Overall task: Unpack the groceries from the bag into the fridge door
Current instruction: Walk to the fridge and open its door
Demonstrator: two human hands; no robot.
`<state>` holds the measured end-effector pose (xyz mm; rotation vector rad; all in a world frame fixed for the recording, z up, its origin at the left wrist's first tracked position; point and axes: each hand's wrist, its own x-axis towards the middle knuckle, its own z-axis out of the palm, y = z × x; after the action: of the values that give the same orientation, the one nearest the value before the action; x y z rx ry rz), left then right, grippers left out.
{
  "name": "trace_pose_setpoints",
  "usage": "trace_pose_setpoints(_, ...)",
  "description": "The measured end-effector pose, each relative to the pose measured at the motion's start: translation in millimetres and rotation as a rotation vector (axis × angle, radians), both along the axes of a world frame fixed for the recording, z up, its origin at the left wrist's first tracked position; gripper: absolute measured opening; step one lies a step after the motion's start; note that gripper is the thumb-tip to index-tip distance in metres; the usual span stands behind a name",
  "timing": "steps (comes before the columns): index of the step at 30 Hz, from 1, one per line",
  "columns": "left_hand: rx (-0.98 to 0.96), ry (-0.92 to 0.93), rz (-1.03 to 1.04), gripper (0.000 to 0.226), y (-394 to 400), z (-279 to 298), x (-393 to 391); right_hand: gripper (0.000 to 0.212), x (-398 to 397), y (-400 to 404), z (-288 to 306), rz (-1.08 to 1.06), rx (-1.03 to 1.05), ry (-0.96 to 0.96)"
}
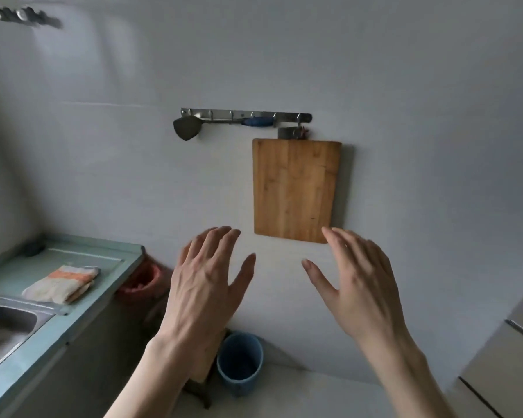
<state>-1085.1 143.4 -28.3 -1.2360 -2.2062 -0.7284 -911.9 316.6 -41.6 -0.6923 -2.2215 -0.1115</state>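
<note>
My left hand and my right hand are both raised in front of a pale wall, palms away from me, fingers spread, nothing in either. They are about a hand's width apart. At the lower right edge stands a pale fridge, seen only in part, its door shut. No grocery bag and no groceries are in view.
A wooden cutting board hangs on the wall under a metal hook rail with a spatula. At left is a pale green counter with a folded cloth and a steel sink. A blue bucket and a red-lined bin stand on the floor.
</note>
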Motion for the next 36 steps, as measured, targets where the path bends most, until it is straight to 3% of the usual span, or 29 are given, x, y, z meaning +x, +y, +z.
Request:
trace_pose_setpoints(9, -0.005, 0.021, -0.287, 0.046, 114, 7, -72, 0.065, -35, 63, 4, -0.269, 0.022, 0.016)
trace_pose_setpoints(16, 0.018, -0.019, -0.582, 0.043, 196, -6, -66, 0.063, -4, 84, 2, -0.529, 0.027, 0.008)
trace_pose_setpoints(24, 0.038, -0.051, -0.863, 0.045, 277, -22, 1, 0.066, 88, 85, -8, -0.861, -0.038, -0.034)
trace_pose_setpoints(36, 0.05, -0.084, -1.182, 0.045, 373, -31, 164, 0.07, 218, 112, -9, -1.105, -0.105, -0.001)
